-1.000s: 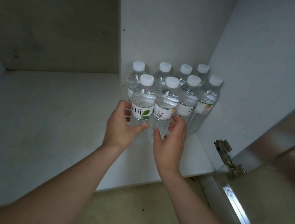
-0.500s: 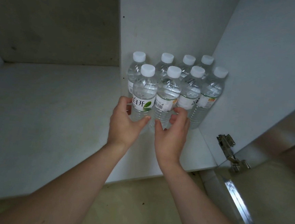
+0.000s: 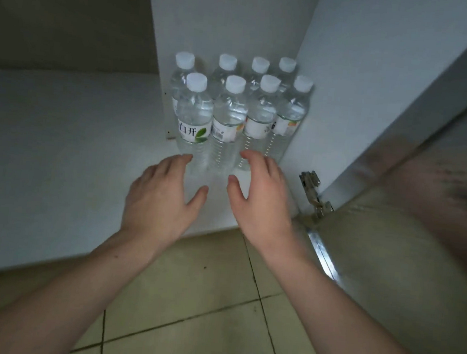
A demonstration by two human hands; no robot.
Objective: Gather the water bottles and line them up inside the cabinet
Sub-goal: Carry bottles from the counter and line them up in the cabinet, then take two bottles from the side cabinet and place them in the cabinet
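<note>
Several clear water bottles (image 3: 227, 120) with white caps stand upright in two rows in the right back corner of the white cabinet shelf (image 3: 60, 147). The front-left bottle (image 3: 193, 119) shows a green-leaf label. My left hand (image 3: 163, 196) hovers just in front of that bottle, fingers relaxed and spread, holding nothing. In front of the middle bottles my right hand (image 3: 259, 190) is also relaxed and holds nothing. Neither hand touches a bottle.
The cabinet's right side wall (image 3: 362, 75) stands next to the bottles. A metal hinge (image 3: 311, 189) and the open door (image 3: 405, 234) are at the right. A white panel (image 3: 231, 21) rises behind the bottles. Tiled floor (image 3: 201, 301) lies below the shelf edge.
Both hands have let go of the two front bottles and pulled back toward me. The bottles stay in place. The view has tilted down, showing more floor.
</note>
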